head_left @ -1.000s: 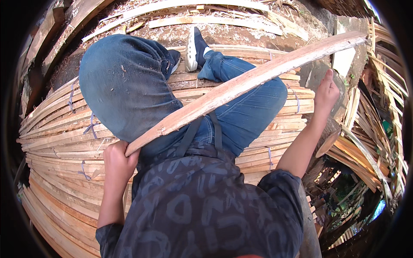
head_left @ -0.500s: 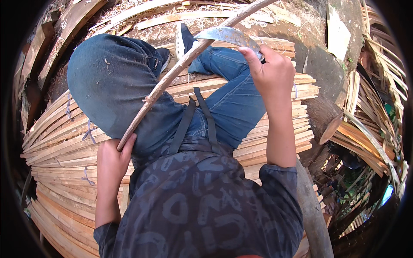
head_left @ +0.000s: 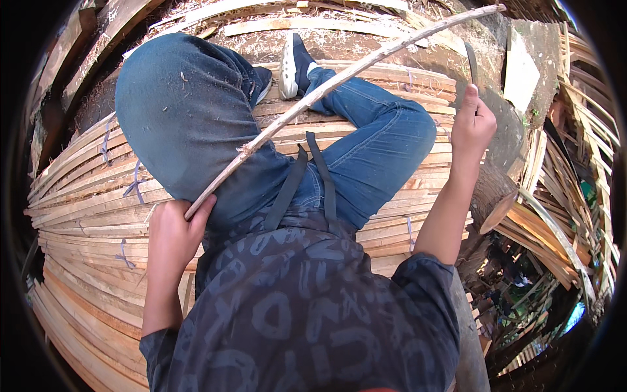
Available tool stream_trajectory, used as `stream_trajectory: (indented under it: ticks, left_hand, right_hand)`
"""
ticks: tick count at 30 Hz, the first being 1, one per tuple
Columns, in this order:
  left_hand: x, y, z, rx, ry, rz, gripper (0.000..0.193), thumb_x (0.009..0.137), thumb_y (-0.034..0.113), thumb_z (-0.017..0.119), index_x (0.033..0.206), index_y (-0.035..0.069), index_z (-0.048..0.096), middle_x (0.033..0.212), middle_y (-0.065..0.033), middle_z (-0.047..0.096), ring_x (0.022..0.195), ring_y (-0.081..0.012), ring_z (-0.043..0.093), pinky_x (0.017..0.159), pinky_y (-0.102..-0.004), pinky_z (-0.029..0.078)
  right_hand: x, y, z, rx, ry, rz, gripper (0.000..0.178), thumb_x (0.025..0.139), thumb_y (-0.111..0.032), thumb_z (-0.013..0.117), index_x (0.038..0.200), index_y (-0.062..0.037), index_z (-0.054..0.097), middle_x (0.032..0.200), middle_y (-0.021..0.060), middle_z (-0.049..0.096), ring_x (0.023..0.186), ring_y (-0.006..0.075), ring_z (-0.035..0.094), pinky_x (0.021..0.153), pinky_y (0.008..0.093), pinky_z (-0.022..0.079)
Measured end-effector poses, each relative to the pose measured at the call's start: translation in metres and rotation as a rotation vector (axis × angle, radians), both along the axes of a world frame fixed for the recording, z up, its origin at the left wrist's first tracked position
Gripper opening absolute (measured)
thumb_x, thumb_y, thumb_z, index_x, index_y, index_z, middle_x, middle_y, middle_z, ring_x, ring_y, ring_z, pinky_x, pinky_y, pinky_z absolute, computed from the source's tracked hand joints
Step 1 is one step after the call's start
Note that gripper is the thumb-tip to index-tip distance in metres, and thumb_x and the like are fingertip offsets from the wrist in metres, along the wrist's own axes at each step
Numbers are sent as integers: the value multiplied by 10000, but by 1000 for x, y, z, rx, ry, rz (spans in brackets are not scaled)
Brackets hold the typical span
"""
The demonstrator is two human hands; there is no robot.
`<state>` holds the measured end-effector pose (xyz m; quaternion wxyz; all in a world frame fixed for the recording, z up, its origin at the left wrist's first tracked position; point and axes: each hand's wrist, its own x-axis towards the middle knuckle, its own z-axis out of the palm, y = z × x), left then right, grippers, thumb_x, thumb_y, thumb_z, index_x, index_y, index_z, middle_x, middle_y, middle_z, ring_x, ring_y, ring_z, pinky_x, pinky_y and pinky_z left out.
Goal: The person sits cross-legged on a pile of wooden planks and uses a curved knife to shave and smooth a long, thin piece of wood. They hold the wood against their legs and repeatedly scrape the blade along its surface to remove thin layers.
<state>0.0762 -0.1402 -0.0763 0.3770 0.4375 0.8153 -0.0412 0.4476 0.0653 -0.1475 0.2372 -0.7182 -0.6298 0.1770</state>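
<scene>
Because my left hand (head_left: 175,227) is closed around the near end of the stick (head_left: 330,86), its length slants out over my legs (head_left: 186,124), presumably steadied yet unobstructed. My right hand (head_left: 473,125) grips a dark blade (head_left: 471,64), thumb extended, probably for control, apart from the stick.

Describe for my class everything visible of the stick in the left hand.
The stick is long, thin and gently curved, pale brown and apparently wooden, with a rough, frayed spot nearer its lower end. The left hand grips that end. The stick slants up and rightward across the blue jeans to a free tip at upper right; whether it touches the jeans is unclear.
</scene>
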Motion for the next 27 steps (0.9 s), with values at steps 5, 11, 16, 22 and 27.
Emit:
stream_trajectory:
  ticks: [5,11,16,22,27]
  left_hand:
    - [3,-1,-2,10,19,-61,530,838,374,670,564,-71,585,530,-250,519,528,-426,544,519,-461,412]
    - [7,4,1,-7,45,-75,522,838,361,679,568,-75,589,539,-263,520,538,-437,543,522,-463,420]
    - [11,8,5,14,12,-56,513,843,354,678,587,-84,600,559,-277,525,551,-447,555,518,-475,427]
    - [4,6,3,-19,-23,-70,519,829,367,690,606,-94,605,572,-287,533,569,-456,567,522,-477,440]
    - [-1,7,4,-10,-24,-97,523,809,366,711,594,-96,593,570,-284,537,573,-452,564,552,-487,442]
  right_hand:
    - [-35,-46,4,33,94,261,554,887,-487,601,660,17,569,471,110,447,431,247,420,458,331,358]
    - [-81,-28,18,-50,-186,341,603,812,-563,637,576,-16,547,478,154,499,445,331,515,423,387,401]
    - [-86,1,-7,93,-318,374,670,789,-664,576,649,-11,639,521,166,565,483,338,572,459,402,446]
    - [-65,18,-16,-94,-219,185,664,814,-653,565,649,-14,638,556,166,594,523,343,590,514,408,464]
    - [-46,7,-32,-105,-211,168,648,870,-584,546,647,21,611,546,216,547,527,389,563,541,439,444]
